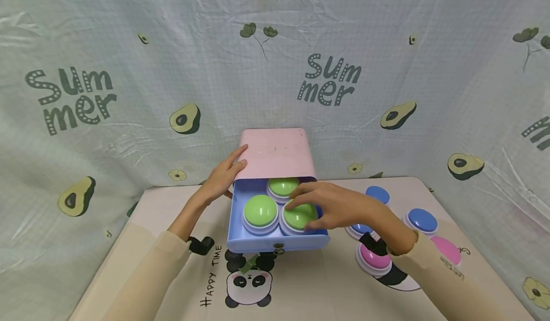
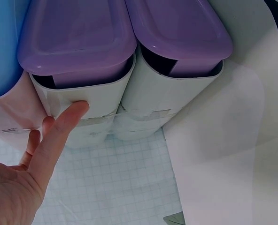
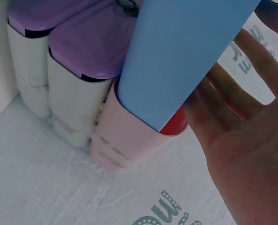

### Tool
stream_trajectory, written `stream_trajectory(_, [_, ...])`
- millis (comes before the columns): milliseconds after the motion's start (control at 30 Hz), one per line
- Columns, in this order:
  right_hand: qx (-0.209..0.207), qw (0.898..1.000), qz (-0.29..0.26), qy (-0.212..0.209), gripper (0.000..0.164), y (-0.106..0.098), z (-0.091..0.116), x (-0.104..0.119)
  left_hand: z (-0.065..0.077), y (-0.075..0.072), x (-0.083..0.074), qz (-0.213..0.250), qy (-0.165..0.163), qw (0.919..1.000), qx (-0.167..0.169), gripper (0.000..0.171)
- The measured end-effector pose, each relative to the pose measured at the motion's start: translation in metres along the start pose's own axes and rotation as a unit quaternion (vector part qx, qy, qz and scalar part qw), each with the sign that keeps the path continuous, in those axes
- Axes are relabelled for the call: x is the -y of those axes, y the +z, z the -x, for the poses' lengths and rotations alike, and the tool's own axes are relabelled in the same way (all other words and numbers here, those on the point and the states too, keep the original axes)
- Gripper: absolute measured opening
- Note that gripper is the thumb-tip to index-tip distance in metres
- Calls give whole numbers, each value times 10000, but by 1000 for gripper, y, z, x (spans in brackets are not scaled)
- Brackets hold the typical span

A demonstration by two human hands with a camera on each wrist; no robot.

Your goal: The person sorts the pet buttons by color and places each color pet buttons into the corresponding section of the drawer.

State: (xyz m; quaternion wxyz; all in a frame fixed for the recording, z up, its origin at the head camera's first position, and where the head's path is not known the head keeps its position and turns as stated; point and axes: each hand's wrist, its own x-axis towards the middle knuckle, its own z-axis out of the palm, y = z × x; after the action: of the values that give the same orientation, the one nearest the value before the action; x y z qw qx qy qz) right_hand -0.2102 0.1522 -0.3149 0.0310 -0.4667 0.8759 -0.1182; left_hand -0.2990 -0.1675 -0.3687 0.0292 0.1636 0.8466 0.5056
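In the head view, a blue drawer is pulled out of a pink case and holds three green-domed round push buttons. My left hand rests along the case's left side, fingers extended. In the left wrist view its forefinger touches a white case. My right hand reaches over the drawer's right side, its fingers and thumb around the front right green push button. Another green push button sits at front left, and a third green push button lies behind, partly under the case. The right wrist view hides the fingertips.
To the right on the table are blue push buttons, one being this blue push button, and pink ones such as this pink push button. White cases with purple drawers adjoin the pink one. Patterned cloth hangs behind.
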Motion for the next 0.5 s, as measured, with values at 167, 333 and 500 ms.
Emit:
stream_trajectory(167, [72, 9999, -130, -46, 46, 1, 2, -1, 0, 0, 0, -43, 5, 10000, -19, 59])
stream_trajectory(333, [130, 9996, -258, 35, 44, 1, 4, -2, 0, 0, -1, -68, 16, 10000, -35, 59])
stream_trajectory(500, [136, 9995, -295, 1, 42, 2, 3, -3, 1, 1, -2, -40, 47, 10000, -41, 60])
